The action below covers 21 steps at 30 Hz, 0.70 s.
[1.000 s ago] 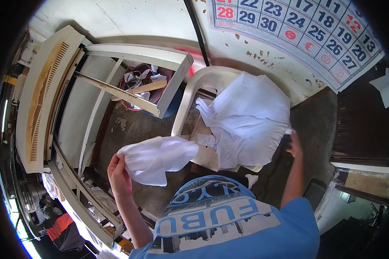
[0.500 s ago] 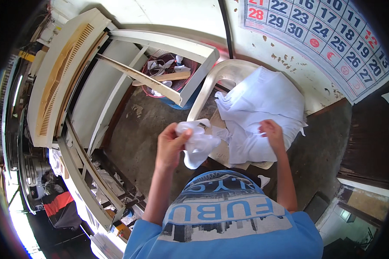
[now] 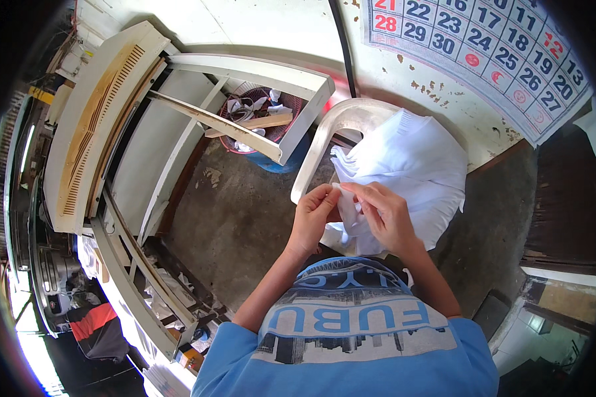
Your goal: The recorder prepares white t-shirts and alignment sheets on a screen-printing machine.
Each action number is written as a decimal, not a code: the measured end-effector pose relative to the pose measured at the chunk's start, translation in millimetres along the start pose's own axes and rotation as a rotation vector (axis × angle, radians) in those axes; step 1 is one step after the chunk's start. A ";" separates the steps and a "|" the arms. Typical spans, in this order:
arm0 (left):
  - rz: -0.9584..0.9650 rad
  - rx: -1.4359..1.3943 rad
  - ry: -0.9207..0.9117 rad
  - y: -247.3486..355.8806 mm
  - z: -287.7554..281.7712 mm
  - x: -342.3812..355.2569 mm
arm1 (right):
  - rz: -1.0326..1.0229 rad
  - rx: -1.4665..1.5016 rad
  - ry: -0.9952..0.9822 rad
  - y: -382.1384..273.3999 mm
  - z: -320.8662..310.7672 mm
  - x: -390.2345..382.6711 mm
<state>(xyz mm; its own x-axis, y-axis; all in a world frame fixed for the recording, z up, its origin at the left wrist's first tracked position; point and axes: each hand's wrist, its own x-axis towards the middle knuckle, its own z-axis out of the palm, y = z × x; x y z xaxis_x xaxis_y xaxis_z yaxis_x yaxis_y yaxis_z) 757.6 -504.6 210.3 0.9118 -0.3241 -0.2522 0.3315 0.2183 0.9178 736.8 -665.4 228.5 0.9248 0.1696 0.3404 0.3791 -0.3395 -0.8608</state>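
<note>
My left hand (image 3: pixel 316 212) and my right hand (image 3: pixel 374 212) are close together in front of the white plastic chair (image 3: pixel 303 173), pinching a small white cloth piece (image 3: pixel 344 210) between them. Its lower part hangs below the fingers. A large pile of white fabric (image 3: pixel 417 159) lies on the chair seat, just beyond and right of my hands, partly hidden by my right hand.
An off-white metal frame with a slotted panel (image 3: pixel 79 152) stands left. A red mesh basket (image 3: pixel 291 112) with scraps sits on a blue drum (image 3: pixel 278 162) behind it. A large calendar (image 3: pixel 483 53) hangs on the back wall. Concrete floor (image 3: pixel 212 231) lies below.
My left hand has moved right with the cloth, which is now bunched smaller. My right hand has come left and down from the fabric pile and closed on the same piece.
</note>
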 end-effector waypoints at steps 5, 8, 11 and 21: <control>-0.091 -0.007 -0.085 -0.1 -0.8 -0.6 | -0.161 -0.122 -0.078 2.2 -9.0 -0.7; -0.158 0.041 -0.118 -1.5 -1.9 0.0 | -0.293 -0.180 -0.091 -3.8 -11.3 7.1; -0.082 -0.003 -0.085 -9.2 0.3 3.3 | -0.411 -0.189 -0.162 -7.2 -10.2 8.1; 0.042 -0.166 0.148 17.9 -67.0 15.4 | 0.028 -0.251 -0.504 12.8 3.0 -14.2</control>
<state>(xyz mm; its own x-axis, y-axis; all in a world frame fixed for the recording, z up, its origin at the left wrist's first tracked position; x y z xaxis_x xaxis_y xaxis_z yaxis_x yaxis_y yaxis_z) 793.9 -444.0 202.3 0.9471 -0.1759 -0.2684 0.3169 0.3812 0.8685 728.4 -669.4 211.5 0.8291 0.5574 0.0434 0.4074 -0.5491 -0.7297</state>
